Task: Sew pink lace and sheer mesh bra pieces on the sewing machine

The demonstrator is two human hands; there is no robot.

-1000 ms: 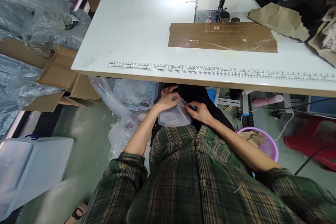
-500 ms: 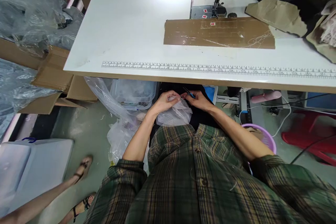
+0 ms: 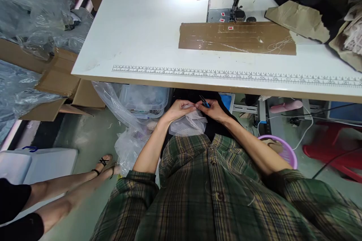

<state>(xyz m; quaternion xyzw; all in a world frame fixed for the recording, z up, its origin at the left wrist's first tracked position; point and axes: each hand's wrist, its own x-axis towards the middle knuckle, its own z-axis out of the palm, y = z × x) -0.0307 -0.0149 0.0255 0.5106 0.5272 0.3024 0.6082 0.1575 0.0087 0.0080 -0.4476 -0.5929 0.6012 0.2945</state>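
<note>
Your left hand (image 3: 179, 108) pinched the top edge of a thin white cloth (image 3: 189, 123) in your lap, just under the table (image 3: 147, 30) edge, fingers closed on it. Your right hand (image 3: 213, 109) met it there, curled around small blue-handled snips (image 3: 204, 102). Beside your left arm, a clear plastic tub (image 3: 144, 99) held pale scraps. Near your right elbow, a purple basket (image 3: 279, 150) held tan pieces. That cloth looked sheer, crumpled and loosely bunched.
</note>
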